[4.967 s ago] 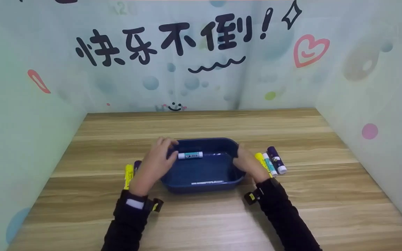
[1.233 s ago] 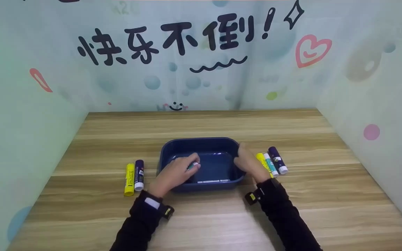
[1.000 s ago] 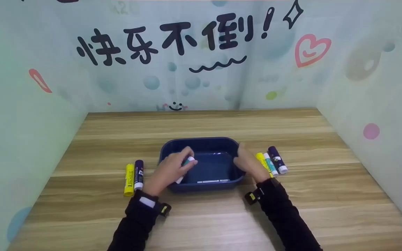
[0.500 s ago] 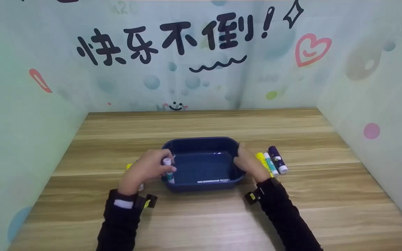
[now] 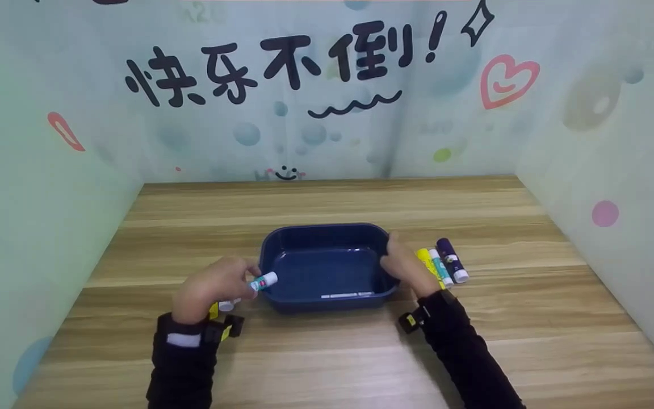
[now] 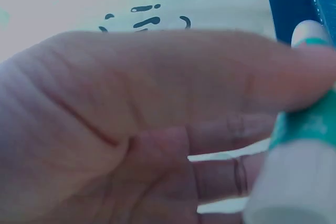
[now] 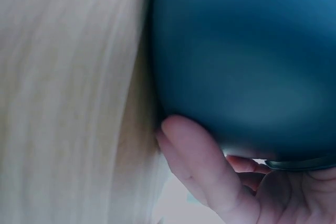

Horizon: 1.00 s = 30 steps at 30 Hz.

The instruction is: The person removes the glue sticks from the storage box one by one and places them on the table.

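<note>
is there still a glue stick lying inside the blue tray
No: in the head view the blue tray holds nothing, and the left hand holds the teal glue stick outside its left rim.

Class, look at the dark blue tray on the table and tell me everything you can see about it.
The dark blue tray is a shallow rectangular tub with rounded corners and a raised rim, glossy like plastic. It sits flat on the wooden table, long side facing the camera, with nothing inside. The right hand grips its right rim. The left hand holds a teal-and-white glue stick just outside its left edge; contact cannot be told.
</note>
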Tool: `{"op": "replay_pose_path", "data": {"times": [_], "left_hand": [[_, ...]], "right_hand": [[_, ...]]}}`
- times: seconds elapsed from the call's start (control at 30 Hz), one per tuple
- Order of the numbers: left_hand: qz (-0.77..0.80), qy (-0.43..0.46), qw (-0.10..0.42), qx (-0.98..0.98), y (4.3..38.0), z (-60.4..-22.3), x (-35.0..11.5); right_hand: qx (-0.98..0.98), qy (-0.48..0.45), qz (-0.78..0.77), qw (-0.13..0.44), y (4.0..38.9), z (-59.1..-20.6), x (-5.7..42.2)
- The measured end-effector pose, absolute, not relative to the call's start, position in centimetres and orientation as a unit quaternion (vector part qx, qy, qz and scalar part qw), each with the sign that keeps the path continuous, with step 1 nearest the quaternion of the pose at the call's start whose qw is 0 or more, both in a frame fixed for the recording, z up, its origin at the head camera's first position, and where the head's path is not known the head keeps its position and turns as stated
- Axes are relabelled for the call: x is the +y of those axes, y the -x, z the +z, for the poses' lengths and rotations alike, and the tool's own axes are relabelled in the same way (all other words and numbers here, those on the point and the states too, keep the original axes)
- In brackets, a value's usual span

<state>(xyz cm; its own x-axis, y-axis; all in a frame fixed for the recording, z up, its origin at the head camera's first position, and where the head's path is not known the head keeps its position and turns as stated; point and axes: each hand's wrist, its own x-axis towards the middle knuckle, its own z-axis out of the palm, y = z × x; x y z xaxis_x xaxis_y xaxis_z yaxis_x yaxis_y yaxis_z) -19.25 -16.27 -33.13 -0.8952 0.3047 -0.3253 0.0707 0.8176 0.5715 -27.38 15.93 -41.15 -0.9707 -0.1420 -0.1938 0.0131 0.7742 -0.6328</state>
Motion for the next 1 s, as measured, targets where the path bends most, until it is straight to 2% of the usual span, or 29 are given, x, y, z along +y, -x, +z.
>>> {"op": "replay_pose_path", "data": {"times": [0.2, 0.33, 0.57, 0.8, 1.0], "left_hand": [[0.267, -0.072, 0.198, 0.94, 19.1, -33.1, -17.5], [0.294, -0.024, 0.193, 0.936, 19.0, -33.3, -19.6], [0.361, 0.072, 0.235, 0.9, 18.8, -34.0, -24.0], [0.4, 0.185, 0.243, 0.864, 18.6, -35.6, -26.5], [0.394, 0.208, 0.248, 0.86, 18.9, -36.7, -26.9]], "right_hand": [[0.933, 0.033, -0.336, 0.123, 27.4, -41.1, 15.9], [0.931, 0.034, -0.342, 0.125, 27.4, -41.1, 15.9], [0.933, 0.033, -0.339, 0.117, 27.4, -41.1, 15.9], [0.937, 0.029, -0.329, 0.111, 27.4, -41.0, 15.9], [0.938, 0.031, -0.329, 0.106, 27.5, -41.1, 15.9]]}}
